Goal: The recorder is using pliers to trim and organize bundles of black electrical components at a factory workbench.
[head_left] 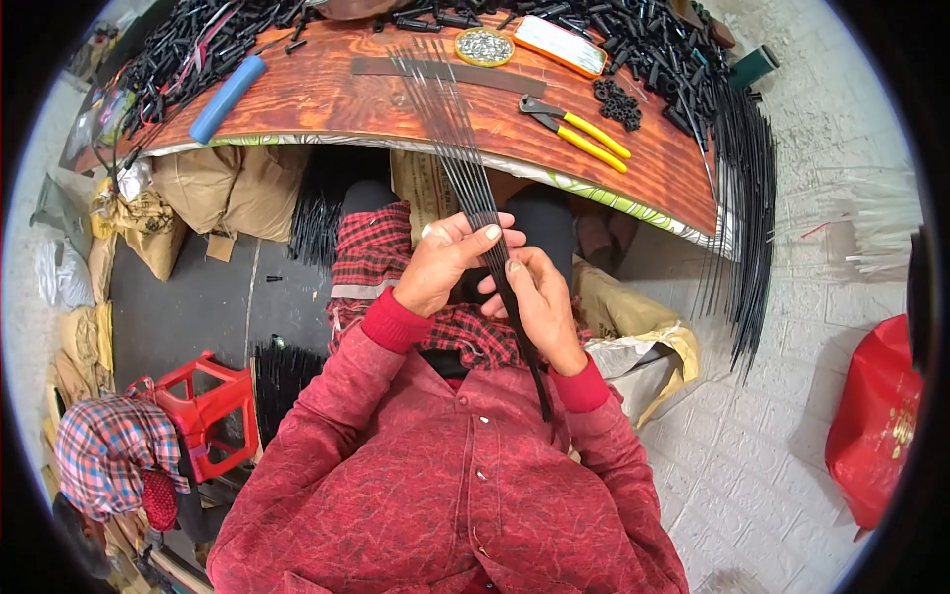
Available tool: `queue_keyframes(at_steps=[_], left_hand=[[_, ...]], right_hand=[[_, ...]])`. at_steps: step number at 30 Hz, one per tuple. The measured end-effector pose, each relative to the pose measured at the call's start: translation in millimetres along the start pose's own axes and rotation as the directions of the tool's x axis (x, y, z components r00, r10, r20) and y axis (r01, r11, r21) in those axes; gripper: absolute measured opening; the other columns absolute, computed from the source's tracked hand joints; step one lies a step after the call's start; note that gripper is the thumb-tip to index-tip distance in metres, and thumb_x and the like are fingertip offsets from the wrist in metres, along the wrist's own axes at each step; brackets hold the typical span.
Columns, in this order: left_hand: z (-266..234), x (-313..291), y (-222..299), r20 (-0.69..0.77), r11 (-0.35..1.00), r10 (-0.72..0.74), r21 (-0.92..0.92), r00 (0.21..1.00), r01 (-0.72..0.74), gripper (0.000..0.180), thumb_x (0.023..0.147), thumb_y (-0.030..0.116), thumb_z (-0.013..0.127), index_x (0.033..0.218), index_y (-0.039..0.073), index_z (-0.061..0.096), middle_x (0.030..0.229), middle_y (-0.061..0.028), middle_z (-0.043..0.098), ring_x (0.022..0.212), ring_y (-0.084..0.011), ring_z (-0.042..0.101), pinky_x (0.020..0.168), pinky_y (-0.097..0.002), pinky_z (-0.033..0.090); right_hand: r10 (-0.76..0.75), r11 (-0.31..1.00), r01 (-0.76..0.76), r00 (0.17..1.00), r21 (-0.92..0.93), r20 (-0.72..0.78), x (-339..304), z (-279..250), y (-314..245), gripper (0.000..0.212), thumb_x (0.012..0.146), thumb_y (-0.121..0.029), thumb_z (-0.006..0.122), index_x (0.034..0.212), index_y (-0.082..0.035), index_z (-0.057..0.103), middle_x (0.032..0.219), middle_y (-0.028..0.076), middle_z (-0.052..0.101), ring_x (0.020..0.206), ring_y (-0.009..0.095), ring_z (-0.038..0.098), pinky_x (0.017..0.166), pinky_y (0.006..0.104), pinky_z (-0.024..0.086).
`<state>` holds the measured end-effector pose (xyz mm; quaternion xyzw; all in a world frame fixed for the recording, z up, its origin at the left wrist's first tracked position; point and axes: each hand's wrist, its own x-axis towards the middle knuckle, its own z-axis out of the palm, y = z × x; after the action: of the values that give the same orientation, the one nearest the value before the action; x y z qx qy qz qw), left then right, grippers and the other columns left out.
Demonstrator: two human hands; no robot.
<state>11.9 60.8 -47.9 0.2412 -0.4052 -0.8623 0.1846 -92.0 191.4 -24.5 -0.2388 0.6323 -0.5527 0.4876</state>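
Note:
A fanned bundle of long thin black rods (463, 163) slants from over the wooden table down to my lap. My left hand (441, 259) is closed round the bundle at its middle, the thumb lying across the rods. Just below it, my right hand (539, 305) grips the same bundle between thumb and fingers. The upper ends spread apart above the tabletop, over a flat dark strip (495, 81). Toward my jacket the lower ends draw together.
On the wooden table (327, 104) lie yellow-handled pliers (579, 136), a blue cylinder (228, 99), a dish of small metal parts (484, 46), an orange-rimmed tray (560, 46) and heaps of black tubes (653, 45). More black rods (747, 228) hang off the right edge. A red stool (213, 411) stands left.

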Motion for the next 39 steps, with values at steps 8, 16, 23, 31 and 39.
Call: queue_keyframes(at_steps=[8,16,23,31,39], left_hand=[[-19.5,45.4,1.2,0.006,0.999,-0.046,0.002,0.999,0.046,0.041,0.098,0.025,0.057,0.129,-0.002,0.053,0.113,-0.0160,0.067,0.083,-0.0137,0.064,0.072,-0.0279,0.053],[-18.9,59.0,13.9,-0.040,1.000,0.002,-0.022,0.999,-0.003,0.039,0.099,0.024,0.055,0.128,-0.002,0.052,0.114,-0.0167,0.066,0.087,-0.0143,0.065,0.073,-0.0275,0.055],[-27.9,67.3,28.4,-0.012,0.999,-0.028,0.024,1.000,0.028,0.036,0.100,0.021,0.051,0.124,-0.006,0.053,0.114,-0.0192,0.066,0.088,-0.0174,0.067,0.075,-0.0283,0.056],[-35.8,62.0,42.6,0.077,0.989,-0.093,0.125,0.993,0.083,0.035,0.101,0.025,0.051,0.119,-0.004,0.056,0.106,-0.0153,0.068,0.076,-0.0131,0.064,0.065,-0.0267,0.053],[-57.4,16.4,57.0,-0.007,0.700,0.302,0.681,0.953,-0.216,0.049,0.083,0.007,0.072,0.127,-0.002,0.054,0.107,-0.0094,0.065,0.099,-0.0162,0.063,0.088,-0.0306,0.052]], right_hand=[[0.092,0.984,-0.120,0.977,0.134,0.194,57.7,-6.1,18.4,0.035,0.103,-0.032,0.043,0.115,0.000,0.052,0.089,0.011,0.066,0.070,0.016,0.066,0.063,0.0253,0.053],[0.098,0.947,-0.164,0.966,0.276,0.241,78.0,-2.0,9.8,0.036,0.103,-0.032,0.044,0.116,0.001,0.053,0.093,0.013,0.067,0.077,0.020,0.069,0.067,0.0271,0.056],[0.102,0.923,-0.203,0.947,0.325,0.303,90.5,3.1,-2.3,0.040,0.102,-0.035,0.047,0.117,0.001,0.055,0.092,0.012,0.067,0.076,0.020,0.069,0.066,0.0276,0.057],[0.102,0.929,-0.195,0.952,0.314,0.290,103.1,7.0,0.5,0.029,0.100,-0.030,0.051,0.105,-0.002,0.059,0.080,0.005,0.064,0.061,0.013,0.063,0.055,0.0256,0.053],[0.103,0.954,-0.209,0.902,0.215,0.420,72.1,-11.1,-26.1,0.027,0.101,-0.028,0.049,0.105,-0.002,0.057,0.077,0.005,0.064,0.058,0.012,0.061,0.052,0.0238,0.049]])
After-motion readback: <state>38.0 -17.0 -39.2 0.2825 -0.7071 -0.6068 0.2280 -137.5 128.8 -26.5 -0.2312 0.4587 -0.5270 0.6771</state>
